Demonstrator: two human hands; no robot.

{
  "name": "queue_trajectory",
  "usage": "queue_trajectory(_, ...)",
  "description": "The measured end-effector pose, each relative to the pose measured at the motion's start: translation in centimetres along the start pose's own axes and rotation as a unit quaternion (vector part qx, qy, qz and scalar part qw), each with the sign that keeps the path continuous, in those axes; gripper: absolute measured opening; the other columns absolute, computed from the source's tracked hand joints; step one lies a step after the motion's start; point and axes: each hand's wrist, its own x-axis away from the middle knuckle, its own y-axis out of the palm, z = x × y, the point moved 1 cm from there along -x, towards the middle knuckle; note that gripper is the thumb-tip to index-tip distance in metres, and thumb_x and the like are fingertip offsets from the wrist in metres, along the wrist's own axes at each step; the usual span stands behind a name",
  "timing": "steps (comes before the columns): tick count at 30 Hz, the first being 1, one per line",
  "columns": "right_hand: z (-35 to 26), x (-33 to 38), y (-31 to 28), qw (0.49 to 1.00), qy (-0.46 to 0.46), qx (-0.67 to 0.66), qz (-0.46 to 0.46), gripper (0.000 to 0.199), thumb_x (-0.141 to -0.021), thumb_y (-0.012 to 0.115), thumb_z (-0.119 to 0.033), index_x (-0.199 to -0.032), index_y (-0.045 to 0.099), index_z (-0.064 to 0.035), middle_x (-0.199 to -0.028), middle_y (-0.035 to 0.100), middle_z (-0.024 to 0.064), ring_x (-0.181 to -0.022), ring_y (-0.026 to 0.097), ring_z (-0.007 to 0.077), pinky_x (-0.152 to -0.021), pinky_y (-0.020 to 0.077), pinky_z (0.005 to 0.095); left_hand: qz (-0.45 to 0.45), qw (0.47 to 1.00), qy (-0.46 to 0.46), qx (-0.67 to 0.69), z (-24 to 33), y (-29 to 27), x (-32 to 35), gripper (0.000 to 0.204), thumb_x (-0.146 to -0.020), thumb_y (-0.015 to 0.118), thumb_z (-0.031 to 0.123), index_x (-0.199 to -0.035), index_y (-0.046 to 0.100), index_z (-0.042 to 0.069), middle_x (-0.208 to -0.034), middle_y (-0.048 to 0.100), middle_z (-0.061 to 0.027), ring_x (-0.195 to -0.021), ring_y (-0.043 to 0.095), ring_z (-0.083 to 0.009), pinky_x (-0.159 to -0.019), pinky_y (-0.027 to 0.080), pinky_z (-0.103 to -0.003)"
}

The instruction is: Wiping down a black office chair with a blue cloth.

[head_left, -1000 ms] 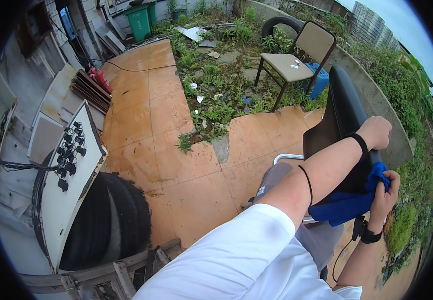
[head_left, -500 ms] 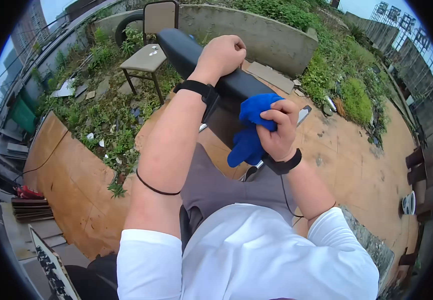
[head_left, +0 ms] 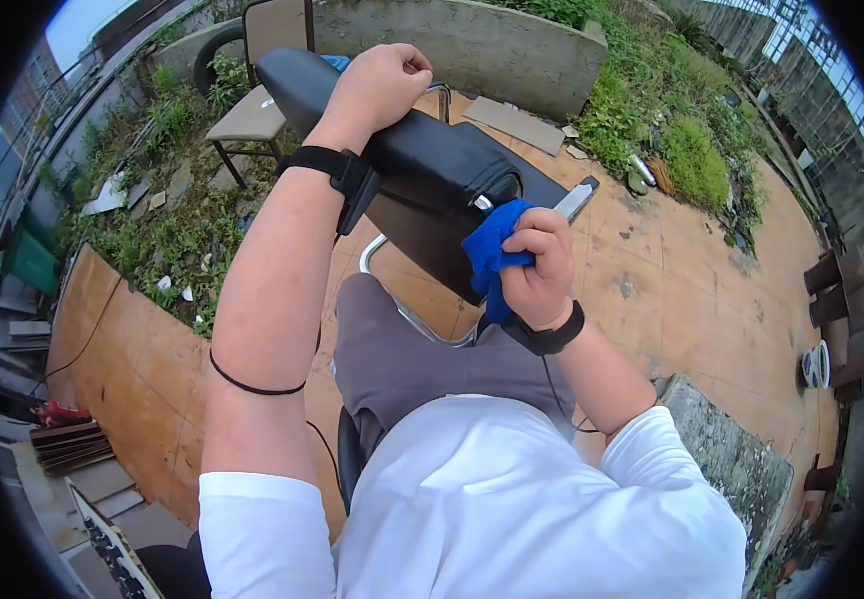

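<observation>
A long black leather-like padded piece point(head_left: 422, 155) stretches out in front of me, tapering at its far left end. My left hand point(head_left: 380, 88) rests on its upper side, fingers curled in and nothing visible in them. In my right hand point(head_left: 537, 265) is a bunched blue cloth point(head_left: 497, 250), gripped between fingers and thumb. The cloth is at the pad's near right end, just below a rounded edge with a small shiny spot. Below the pad hangs a dark flat panel point(head_left: 422, 240), partly hidden by the cloth. Each wrist has a black strap.
A chair with a beige seat point(head_left: 247, 115) stands beyond the pad, before a low concrete wall point(head_left: 452, 50). Curved metal tubing point(head_left: 422, 324) shows above my lap. Weeds and litter lie left and right of the tan floor point(head_left: 641, 270). A mossy stone slab point(head_left: 726, 459) is at my right.
The view has shifted a little. My right hand has drawn the blue cloth down from the pad, and the pad's rounded right end now shows. My left hand stays on the pad, fingers still curled.
</observation>
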Motion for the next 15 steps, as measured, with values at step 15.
queue_trajectory(15,3.4,3.9,-0.8,0.996,0.073,0.012,-0.051,0.032,-0.066,0.062,0.015,-0.092,0.064,-0.004,-0.101,0.059,0.0114,-0.09,0.061,0.0308,-0.079,0.0516,0.0367,-0.012,1.0,-0.02,0.012,0.0,-0.3,-0.6,0.03,-0.087,0.064,0.025,-0.104,0.075,0.002,-0.093,0.075,-0.0163,-0.089,0.072,-0.0303,-0.083,0.056,-0.037)
